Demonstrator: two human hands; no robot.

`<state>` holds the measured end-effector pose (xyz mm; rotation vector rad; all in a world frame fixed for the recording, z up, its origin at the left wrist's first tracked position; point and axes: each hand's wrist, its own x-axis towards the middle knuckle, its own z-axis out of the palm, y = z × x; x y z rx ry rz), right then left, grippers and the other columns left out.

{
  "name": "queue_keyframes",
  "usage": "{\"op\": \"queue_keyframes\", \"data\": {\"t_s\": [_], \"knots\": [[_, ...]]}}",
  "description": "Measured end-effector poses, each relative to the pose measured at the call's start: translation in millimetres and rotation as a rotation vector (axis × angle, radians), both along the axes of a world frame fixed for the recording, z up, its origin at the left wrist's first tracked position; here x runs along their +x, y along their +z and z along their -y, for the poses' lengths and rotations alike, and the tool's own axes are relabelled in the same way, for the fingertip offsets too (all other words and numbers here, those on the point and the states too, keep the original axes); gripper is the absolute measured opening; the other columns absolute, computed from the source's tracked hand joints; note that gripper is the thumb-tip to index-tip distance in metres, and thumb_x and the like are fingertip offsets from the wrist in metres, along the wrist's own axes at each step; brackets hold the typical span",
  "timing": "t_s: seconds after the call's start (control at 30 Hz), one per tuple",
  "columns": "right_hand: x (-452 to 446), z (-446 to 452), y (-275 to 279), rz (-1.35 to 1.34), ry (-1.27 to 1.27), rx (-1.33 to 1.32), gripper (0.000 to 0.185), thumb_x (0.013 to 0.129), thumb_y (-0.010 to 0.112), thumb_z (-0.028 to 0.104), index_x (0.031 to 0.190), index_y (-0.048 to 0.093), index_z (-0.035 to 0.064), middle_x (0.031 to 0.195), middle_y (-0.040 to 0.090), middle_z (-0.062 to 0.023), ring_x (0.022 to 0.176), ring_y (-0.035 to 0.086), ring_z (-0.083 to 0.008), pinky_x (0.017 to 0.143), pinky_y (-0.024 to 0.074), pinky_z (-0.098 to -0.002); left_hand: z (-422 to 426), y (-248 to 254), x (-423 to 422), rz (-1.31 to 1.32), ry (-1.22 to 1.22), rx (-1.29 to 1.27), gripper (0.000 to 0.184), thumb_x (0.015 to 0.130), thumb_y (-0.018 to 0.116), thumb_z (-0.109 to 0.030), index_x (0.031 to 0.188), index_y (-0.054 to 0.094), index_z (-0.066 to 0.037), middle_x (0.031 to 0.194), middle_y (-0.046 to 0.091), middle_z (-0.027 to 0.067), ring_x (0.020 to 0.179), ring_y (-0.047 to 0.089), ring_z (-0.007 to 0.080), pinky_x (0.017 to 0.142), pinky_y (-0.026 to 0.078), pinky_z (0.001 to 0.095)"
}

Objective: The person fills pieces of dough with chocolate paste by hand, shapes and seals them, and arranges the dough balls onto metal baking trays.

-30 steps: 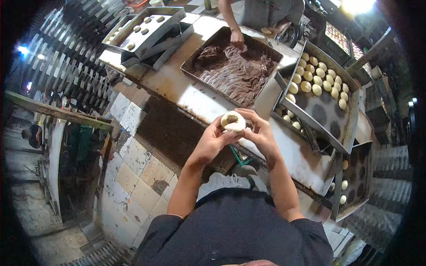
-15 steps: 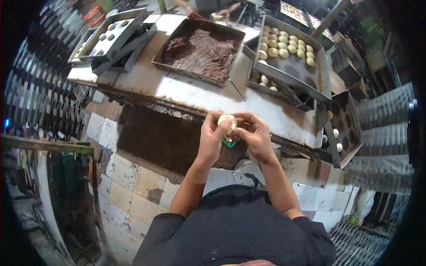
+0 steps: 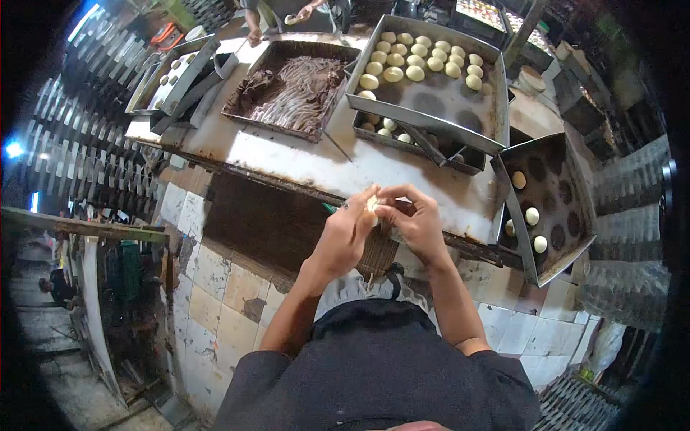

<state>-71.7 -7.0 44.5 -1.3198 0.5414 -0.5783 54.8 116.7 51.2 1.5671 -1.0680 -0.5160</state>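
Note:
In front of my chest, at the table's near edge, both my hands work on a small piece of pale dough [image 3: 372, 204]. My left hand [image 3: 345, 233] is closed around it, its back toward me, covering most of the piece. The fingers of my right hand [image 3: 415, 221] are bent and pinch the dough from the right side. Beyond them on the table stands a square tray of dark brown filling [image 3: 309, 82]. Farther right, a large metal tray [image 3: 460, 118] holds rows of round dough balls [image 3: 415, 73].
A lower tray [image 3: 467, 161] sits under the large one. At right, a tilted tray [image 3: 564, 258] holds a few dough balls. More trays [image 3: 176, 79] stand at the far left of the white table [image 3: 287, 154]. Across it, another person's hand [image 3: 305, 12] holds a pale piece.
The view has swung, so the table and trays sit farther left. My left hand has turned over the dough, which shows less now. The other person's hands have come more into view.

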Motion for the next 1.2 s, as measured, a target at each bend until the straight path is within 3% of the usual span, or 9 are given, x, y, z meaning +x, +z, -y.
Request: {"op": "queue_keyframes", "data": {"t_s": [0.1, 0.3, 0.57, 0.73, 0.8, 0.97, 1.07, 1.13, 1.2], "knots": [[-5.9, 18.8, -10.4, 0.003, 0.122, 0.016, 0.017, 0.093, 0.074, -0.004, 0.109, 0.074, -0.0006, 0.095, 0.072, -0.0045, 0.081, 0.068, -0.0092, 0.069, 0.0546, -0.0234, 10.5, 7.8, -10.7, 0.300, 0.041, -0.006, 0.034, 0.110, 0.051, -0.019, 0.127, 0.065, 0.007, 0.107, 0.073, 0.0252, 0.099, 0.073, 0.0371, 0.087, 0.056, 0.0415], [16.5, 22.5, -20.0, 0.048, 0.089, -0.096, 0.011, 0.093, 0.072, -0.003, 0.103, 0.075, -0.0022, 0.101, 0.072, -0.0073, 0.090, 0.068, -0.0096, 0.075, 0.0545, -0.0240, 20.1, -18.5, 37.7, -0.222, -0.130, 0.354, 0.039, 0.113, 0.042, -0.022, 0.110, 0.068, 0.007, 0.095, 0.068, 0.0066, 0.088, 0.061, 0.0113, 0.078, 0.052, 0.0297], [43.5, 43.6, -31.5, 0.087, -0.166, -0.004, 0.009, 0.094, 0.075, 0.003, 0.102, 0.074, -0.0005, 0.101, 0.059, -0.0001, 0.090, 0.058, -0.0077, 0.078, 0.0508, -0.0228, 81.2, -14.1, 84.2, -0.866, -0.521, 0.288, 0.035, 0.114, 0.041, -0.027, 0.116, 0.061, 0.002, 0.096, 0.067, 0.0095, 0.083, 0.069, 0.0161, 0.077, 0.055, 0.0309], [25.1, 40.2, -3.3, 0.289, -0.481, 0.433, 0.034, 0.102, 0.069, 0.019, 0.130, 0.059, 0.0013, 0.121, 0.060, -0.0051, 0.098, 0.064, -0.0129, 0.081, 0.0548, -0.0264, 146.6, -2.0, 62.7, -0.074, -0.744, 0.203, 0.026, 0.111, 0.045, -0.018, 0.113, 0.063, 0.000, 0.097, 0.066, 0.0122, 0.091, 0.062, 0.0241, 0.085, 0.048, 0.0357], [18.2, 33.0, 11.8, 0.491, -0.616, 0.700, 0.041, 0.107, 0.061, 0.035, 0.131, 0.058, 0.0023, 0.118, 0.067, -0.0072, 0.099, 0.069, -0.0172, 0.083, 0.0576, -0.0300, 174.4, -0.4, 39.2, 0.392, -0.659, -0.199, 0.019, 0.107, 0.048, -0.009, 0.114, 0.064, -0.002, 0.105, 0.071, 0.0121, 0.103, 0.065, 0.0304, 0.095, 0.044, 0.0404], [-52.8, 60.2, -37.2, 0.567, -0.659, 0.689, 0.039, 0.106, 0.065, 0.028, 0.133, 0.060, 0.0003, 0.112, 0.070, -0.0083, 0.102, 0.071, -0.0200, 0.089, 0.0586, -0.0312, 220.1, -12.2, -21.6, 0.222, -0.824, -0.184, 0.030, 0.106, 0.051, -0.011, 0.133, 0.060, -0.001, 0.131, 0.068, 0.0156, 0.130, 0.057, 0.0310, 0.108, 0.040, 0.0429], [-108.4, 124.8, -25.8, 0.164, -0.656, 0.314, 0.037, 0.102, 0.066, 0.009, 0.136, 0.062, -0.0028, 0.122, 0.071, -0.0121, 0.106, 0.071, -0.0191, 0.093, 0.0565, -0.0311, 241.0, 13.1, -36.1, -0.520, -0.759, 0.025, 0.053, 0.107, 0.053, -0.023, 0.153, 0.045, 0.001, 0.145, 0.062, 0.0165, 0.140, 0.050, 0.0240, 0.114, 0.039, 0.0418], [-143.8, 188.6, -6.1, -0.303, -0.809, -0.154, 0.038, 0.098, 0.057, -0.002, 0.135, 0.062, -0.0042, 0.121, 0.073, -0.0141, 0.111, 0.070, -0.0217, 0.098, 0.0541, -0.0357, 276.5, 20.0, -8.8, 0.080, -0.674, 0.059, 0.036, 0.103, 0.064, -0.023, 0.134, 0.064, -0.003, 0.128, 0.071, 0.0175, 0.123, 0.064, 0.0281, 0.108, 0.045, 0.0430], [-182.8, 262.1, -32.5, -0.746, -0.952, -0.885, 0.042, 0.094, 0.061, 0.000, 0.136, 0.058, -0.0056, 0.133, 0.063, -0.0261, 0.127, 0.060, -0.0423, 0.109, 0.0480, -0.0448, 318.7, 11.6, 17.2, 0.552, -0.482, 0.027, 0.029, 0.101, 0.066, -0.021, 0.122, 0.068, -0.001, 0.125, 0.071, 0.0213, 0.120, 0.065, 0.0367, 0.104, 0.048, 0.0443]]}}
